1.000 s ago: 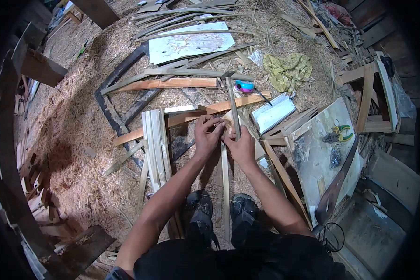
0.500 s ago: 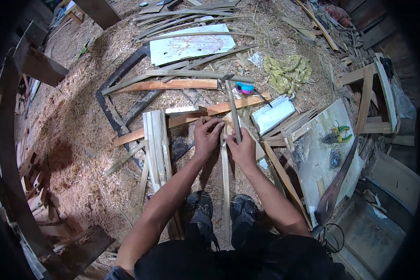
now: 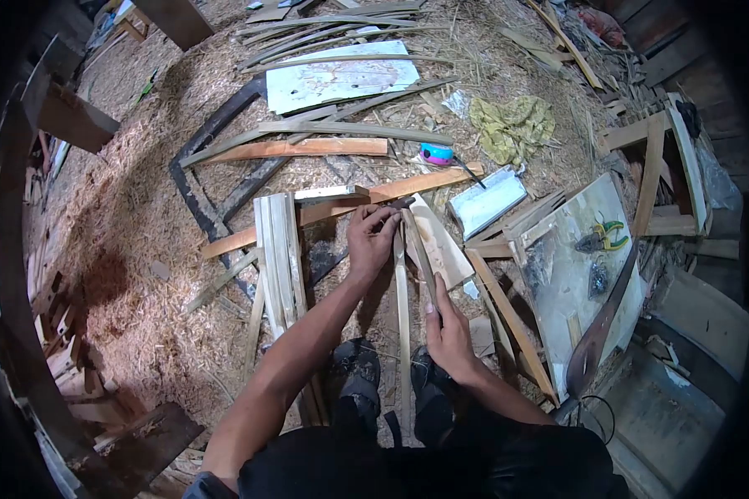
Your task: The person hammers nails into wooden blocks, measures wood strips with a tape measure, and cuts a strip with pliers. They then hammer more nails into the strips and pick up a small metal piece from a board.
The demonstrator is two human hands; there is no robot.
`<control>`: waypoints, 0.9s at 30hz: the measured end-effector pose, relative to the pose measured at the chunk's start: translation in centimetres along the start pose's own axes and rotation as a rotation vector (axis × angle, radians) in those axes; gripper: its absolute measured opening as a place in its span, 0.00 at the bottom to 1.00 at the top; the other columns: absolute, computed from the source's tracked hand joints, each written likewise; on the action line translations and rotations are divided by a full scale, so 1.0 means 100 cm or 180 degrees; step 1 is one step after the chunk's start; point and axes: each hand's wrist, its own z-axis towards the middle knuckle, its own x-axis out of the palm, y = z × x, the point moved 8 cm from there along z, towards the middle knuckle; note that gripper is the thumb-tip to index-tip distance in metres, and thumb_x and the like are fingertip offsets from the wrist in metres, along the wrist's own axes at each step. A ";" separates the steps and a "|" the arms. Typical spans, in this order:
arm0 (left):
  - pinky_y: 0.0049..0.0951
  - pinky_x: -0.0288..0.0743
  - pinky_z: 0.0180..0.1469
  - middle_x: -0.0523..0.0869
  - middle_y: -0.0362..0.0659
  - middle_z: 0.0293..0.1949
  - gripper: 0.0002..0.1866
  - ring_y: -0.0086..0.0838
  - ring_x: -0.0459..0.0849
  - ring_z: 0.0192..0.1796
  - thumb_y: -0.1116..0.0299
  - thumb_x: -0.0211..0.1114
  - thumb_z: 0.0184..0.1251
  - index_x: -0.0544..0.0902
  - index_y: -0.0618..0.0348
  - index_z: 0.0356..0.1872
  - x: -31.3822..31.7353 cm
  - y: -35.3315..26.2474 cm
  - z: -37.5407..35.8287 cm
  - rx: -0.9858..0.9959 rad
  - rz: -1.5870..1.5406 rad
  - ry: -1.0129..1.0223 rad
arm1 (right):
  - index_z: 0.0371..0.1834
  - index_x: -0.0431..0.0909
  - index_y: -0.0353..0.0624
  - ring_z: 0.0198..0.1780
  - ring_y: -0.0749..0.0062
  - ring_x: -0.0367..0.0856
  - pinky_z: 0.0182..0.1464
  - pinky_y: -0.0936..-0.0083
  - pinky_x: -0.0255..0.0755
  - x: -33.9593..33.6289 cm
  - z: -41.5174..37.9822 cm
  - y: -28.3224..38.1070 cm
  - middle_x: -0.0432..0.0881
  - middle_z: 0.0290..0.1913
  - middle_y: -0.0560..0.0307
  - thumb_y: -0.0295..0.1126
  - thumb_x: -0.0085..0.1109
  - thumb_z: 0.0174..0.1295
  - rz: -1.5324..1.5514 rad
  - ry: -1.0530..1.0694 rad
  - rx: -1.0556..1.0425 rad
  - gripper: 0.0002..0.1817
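My right hand (image 3: 451,334) is wrapped round the lower part of a hammer's (image 3: 420,248) long wooden handle. The dark hammer head is down beside the fingertips of my left hand (image 3: 370,239). That left hand is pinched at the upper end of a narrow wooden strip (image 3: 403,308), which runs back between my feet. Whatever sits between those fingertips is too small to make out. A pale, tapering board (image 3: 441,245) lies just right of the hammer handle.
Upright pale planks (image 3: 276,258) stand left of my forearm. Ahead lie a reddish-brown batten (image 3: 424,185), a blue and pink tape measure (image 3: 436,155) and a white block (image 3: 487,202). Pliers (image 3: 603,237) rest on a board (image 3: 549,279) at right. Wood shavings cover the floor.
The hammer has swung down, its head dropping from above the hands to beside my left fingertips. My right hand has moved back toward my body. My left hand has stayed nearly in place.
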 end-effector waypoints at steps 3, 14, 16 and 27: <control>0.28 0.76 0.49 0.83 0.44 0.39 0.08 0.30 0.82 0.44 0.73 0.74 0.62 0.89 0.64 0.41 0.000 0.001 0.001 -0.0066 -0.0010 0.0052 | 0.79 0.54 0.30 0.59 0.32 0.78 0.60 0.53 0.72 -0.003 -0.001 0.003 0.76 0.59 0.24 0.27 0.45 0.76 -0.0119 -0.0037 -0.0101 0.30; 0.31 0.75 0.47 0.82 0.44 0.36 0.09 0.34 0.81 0.43 0.73 0.75 0.60 0.90 0.60 0.41 0.000 0.000 0.002 0.0071 -0.0057 -0.0016 | 0.79 0.54 0.30 0.56 0.32 0.80 0.56 0.54 0.75 -0.009 -0.002 0.007 0.77 0.57 0.23 0.24 0.44 0.74 -0.0100 -0.0138 -0.0221 0.30; 0.31 0.75 0.46 0.82 0.44 0.36 0.08 0.34 0.81 0.42 0.72 0.76 0.60 0.91 0.59 0.41 0.000 0.001 0.001 0.0069 -0.0061 -0.0005 | 0.79 0.54 0.30 0.57 0.32 0.80 0.57 0.54 0.75 -0.005 -0.001 -0.001 0.77 0.58 0.23 0.24 0.44 0.74 -0.0201 0.0114 0.0155 0.30; 0.29 0.76 0.47 0.83 0.43 0.38 0.09 0.31 0.81 0.42 0.73 0.75 0.61 0.89 0.63 0.41 0.001 0.003 0.003 0.0059 -0.0003 0.0151 | 0.79 0.54 0.30 0.61 0.33 0.79 0.60 0.55 0.74 -0.014 0.004 -0.005 0.76 0.62 0.23 0.24 0.45 0.74 -0.0331 -0.0039 -0.0160 0.31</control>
